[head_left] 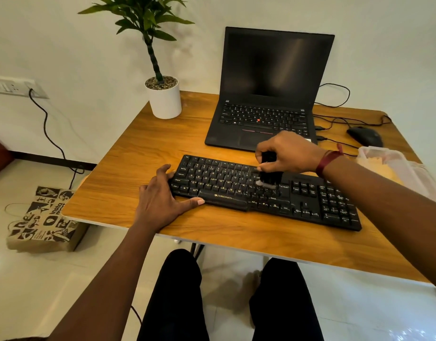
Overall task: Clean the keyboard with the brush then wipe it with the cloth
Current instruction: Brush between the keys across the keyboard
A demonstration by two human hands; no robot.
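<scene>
We are sitting at a wooden worktop (143,153) with the black keyboard (239,190) lying across it in front of us, angled so that its right end sits closer to our edge. Our right hand (289,151) is pinching the dark handle of the brush (268,174) between thumb and fingers, and the bristles are pressing down on the keys just right of the letter block, near the middle of the board. Our left hand (162,200) is resting flat and unclenched at the keyboard's left end, fingers lying against its left edge and the thumb stretching along the front edge beside the space bar; it is gripping nothing. A red thread band (326,159) is circling our right wrist. Behind the keyboard an open laptop (268,94) is standing with a dark screen, and to its right a black mouse (366,135) is lying among cables. A potted plant (162,94) is occupying the far left corner of the worktop. At the right edge a clear plastic container (394,163) is partly hidden by our forearm. A printed paper bag (44,220) is sitting on the floor to the left. We cannot make out the cloth.
</scene>
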